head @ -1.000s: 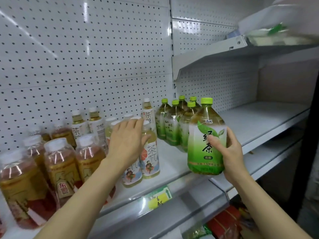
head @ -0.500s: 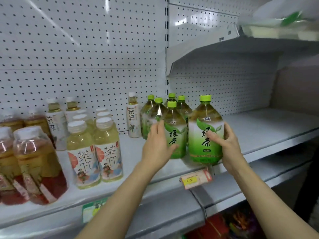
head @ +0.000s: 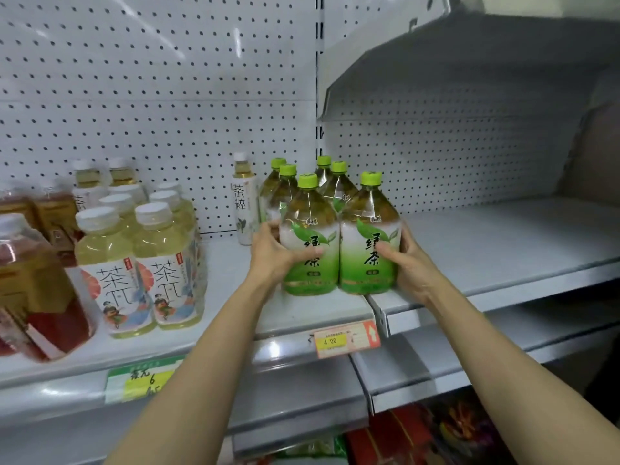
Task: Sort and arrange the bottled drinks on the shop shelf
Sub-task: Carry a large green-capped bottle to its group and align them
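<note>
Two green-tea bottles with green caps stand side by side at the front of the grey shelf (head: pixel 312 310). My left hand (head: pixel 273 255) wraps the left green-tea bottle (head: pixel 310 229) from its left side. My right hand (head: pixel 407 260) grips the right green-tea bottle (head: pixel 369 226) from its right side. Both bottles rest upright on the shelf and touch each other. Several more green-tea bottles (head: pixel 330 182) stand in rows right behind them.
A slim white tea bottle (head: pixel 242 203) stands by the pegboard left of the green teas. Pale yellow tea bottles (head: pixel 141 250) and amber-red tea bottles (head: pixel 30 280) fill the left. The adjoining shelf (head: pixel 503 243) lies to the right. A price tag (head: pixel 345 338) hangs on the shelf edge.
My right hand set its green-tea bottle down on the shelf front. My left hand left the pale tea bottles and took hold of the neighbouring green-tea bottle, which now touches the other.
</note>
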A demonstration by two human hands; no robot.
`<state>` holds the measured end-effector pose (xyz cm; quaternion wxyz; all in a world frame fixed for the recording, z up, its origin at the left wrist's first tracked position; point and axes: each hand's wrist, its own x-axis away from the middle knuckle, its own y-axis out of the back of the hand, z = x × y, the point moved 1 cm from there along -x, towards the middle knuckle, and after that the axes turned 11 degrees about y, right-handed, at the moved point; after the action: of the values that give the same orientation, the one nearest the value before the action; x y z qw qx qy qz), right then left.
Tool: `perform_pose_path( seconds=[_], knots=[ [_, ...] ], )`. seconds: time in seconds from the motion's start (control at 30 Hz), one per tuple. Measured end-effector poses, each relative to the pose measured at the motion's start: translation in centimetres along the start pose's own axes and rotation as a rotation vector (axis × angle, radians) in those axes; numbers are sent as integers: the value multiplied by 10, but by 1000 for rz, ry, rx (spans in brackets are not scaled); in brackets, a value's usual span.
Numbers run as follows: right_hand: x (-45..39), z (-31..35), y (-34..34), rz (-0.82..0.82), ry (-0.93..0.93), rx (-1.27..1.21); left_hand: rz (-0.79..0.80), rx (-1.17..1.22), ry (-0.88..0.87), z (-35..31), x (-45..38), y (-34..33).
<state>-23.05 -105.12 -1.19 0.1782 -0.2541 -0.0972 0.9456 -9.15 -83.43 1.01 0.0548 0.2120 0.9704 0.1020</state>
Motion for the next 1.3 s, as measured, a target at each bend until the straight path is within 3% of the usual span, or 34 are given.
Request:
perform_pose_path(
  seconds=[0.3,0.47,0.67,0.9,1.1,1.3],
  knots=[
    [-13,-8,8,158,-122,74,-20,72,-49,-3,18,7],
    [-19,-4,15,264,-147,150,-23,-107,-116,7,10,9],
    [-36,2,14,431,-251,120,334,0,-5,5,-16,18],
    [-34,-7,13,409,-215,68,429,94,-98,10,-15,16],
    [-32,-9,8,426,-220,37,416,94,-114,8,-4,20],
    [-23,-9,-3,310,-169,102,342,110,-68,8,-4,22]
  ],
)
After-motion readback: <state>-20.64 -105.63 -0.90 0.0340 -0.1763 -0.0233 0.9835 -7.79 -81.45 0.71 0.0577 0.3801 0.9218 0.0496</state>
